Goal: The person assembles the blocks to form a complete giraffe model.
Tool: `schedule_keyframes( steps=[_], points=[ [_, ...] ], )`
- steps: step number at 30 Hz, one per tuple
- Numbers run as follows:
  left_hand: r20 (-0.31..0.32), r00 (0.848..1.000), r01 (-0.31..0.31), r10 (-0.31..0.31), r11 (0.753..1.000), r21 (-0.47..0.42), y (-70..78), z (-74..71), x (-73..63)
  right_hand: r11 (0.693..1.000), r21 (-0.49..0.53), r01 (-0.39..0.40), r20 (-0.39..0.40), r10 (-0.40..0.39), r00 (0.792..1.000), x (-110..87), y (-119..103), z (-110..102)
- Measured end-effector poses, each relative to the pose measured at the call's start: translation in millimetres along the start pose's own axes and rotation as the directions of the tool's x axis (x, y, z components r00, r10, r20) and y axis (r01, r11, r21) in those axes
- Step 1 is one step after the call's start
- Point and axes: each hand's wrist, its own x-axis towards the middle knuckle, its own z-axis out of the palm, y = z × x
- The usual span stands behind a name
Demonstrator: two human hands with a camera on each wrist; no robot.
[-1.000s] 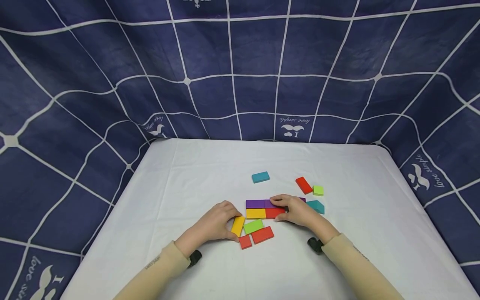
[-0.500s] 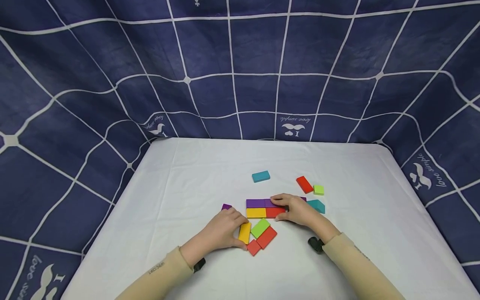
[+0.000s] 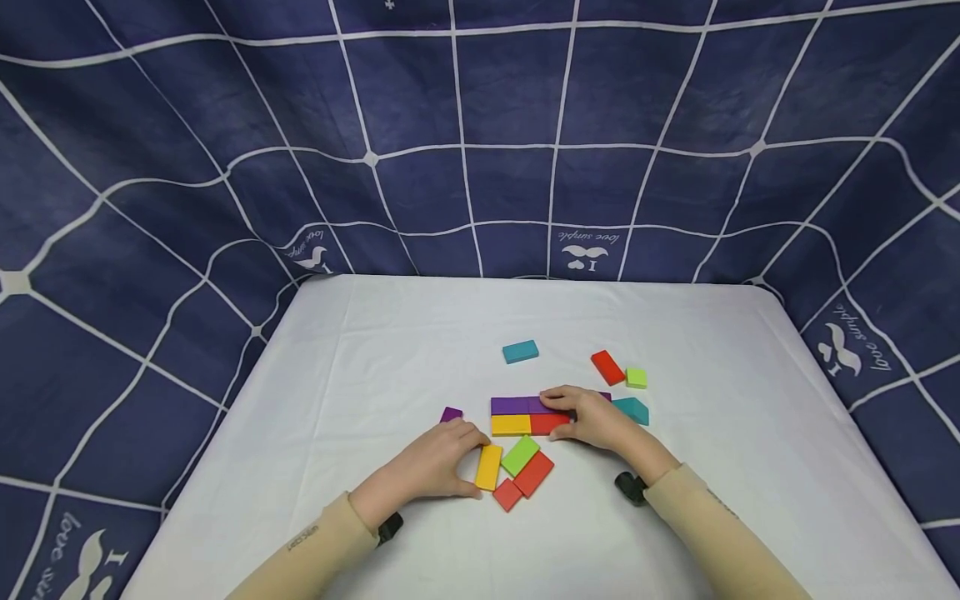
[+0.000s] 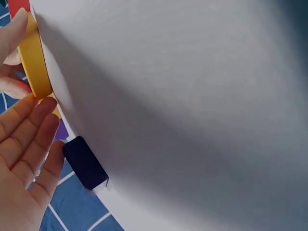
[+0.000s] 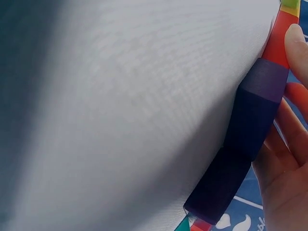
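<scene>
The left hand (image 3: 431,460) pinches the nearer yellow block (image 3: 489,467) left of a green block (image 3: 521,456); the right hand's (image 3: 597,420) fingers grip a red block (image 3: 547,425) and adjoining far purple block (image 3: 537,406).

The left grip (image 4: 25,151) holds a yellow block (image 4: 36,60) by its two ends, thumb at one and forefinger tip at the other, with the remaining fingers stretched out fairly straight. Just past the thumb tip sits a red piece (image 4: 19,6), cut off by the frame. Beyond the block, in the gap between thumb and forefinger, part of the right hand (image 4: 8,84) shows. Behind the fingertips peep a second yellow piece (image 4: 57,110) and a purple one (image 4: 61,131). Right beside the little finger lies a dark, nearly black block (image 4: 85,161), on the white-covered worktop (image 4: 192,72).
</scene>
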Motion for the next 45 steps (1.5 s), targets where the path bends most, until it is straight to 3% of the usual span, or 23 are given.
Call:
schedule_keyframes(
  steps=[11, 24, 31, 35, 40, 45],
  points=[
    [-0.009, 0.999, 0.032, -0.032, 0.999, 0.003, 6.8, 0.8, 8.8, 1.000, 0.008, -0.004, 0.012, 0.004, 1.000, -0.6, 1, -1],
    [-0.052, 0.999, 0.008, -0.005, 0.997, 0.070, 9.1, 4.4, 14.9, 1.000, 0.019, -0.007, 0.013, 0.007, 1.000, -0.9, 2, 1],
    [-0.110, 0.993, -0.027, 0.042, 0.991, 0.130, 7.0, 3.4, 14.1, 1.000, 0.003, -0.008, 0.010, 0.008, 1.000, -0.4, 0, 0],
    [-0.053, 0.997, -0.051, 0.059, 0.988, 0.145, 5.8, 1.1, 14.5, 1.000, -0.004, 0.002, 0.012, -0.002, 1.000, -0.1, 0, 0],
    [0.052, 0.998, -0.028, 0.022, 0.992, 0.124, 6.4, -1.6, 16.5, 1.000, -0.012, 0.016, 0.016, -0.016, 1.000, 0.2, 1, -2],
    [0.072, 0.997, -0.002, -0.005, 0.996, 0.090, 6.0, -0.2, 18.2, 1.000, -0.010, 0.026, 0.019, -0.026, 0.999, -0.3, 1, -2]
  ],
)
